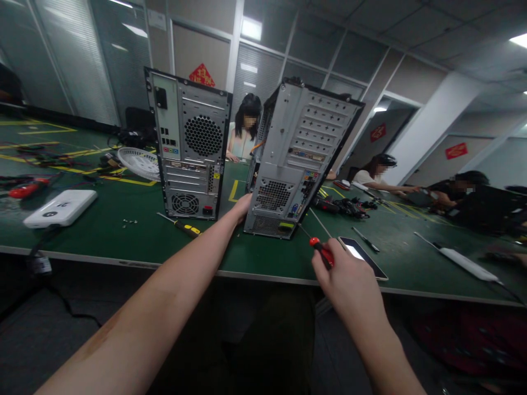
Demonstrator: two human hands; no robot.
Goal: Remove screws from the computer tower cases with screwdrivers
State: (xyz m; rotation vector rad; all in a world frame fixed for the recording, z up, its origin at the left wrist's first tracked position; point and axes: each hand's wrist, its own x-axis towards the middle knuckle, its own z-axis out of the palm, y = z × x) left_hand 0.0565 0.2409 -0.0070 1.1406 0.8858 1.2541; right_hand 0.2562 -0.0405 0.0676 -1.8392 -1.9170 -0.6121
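Observation:
Two computer towers stand upright with their rear panels facing me. My left hand reaches to the lower left side of the right tower; its fingers are hidden behind the case. The right tower leans a little to the right. In my right hand is a red and black screwdriver, its shaft pointing up and left toward the tower's lower right corner. To the left stands the other tower, with a yellow and black screwdriver lying before it. Small screws lie on the green table.
A white device with a cable and a white basket are at the left. Right of my right hand lie a tablet, a thin screwdriver and a white power tool. People sit across the table.

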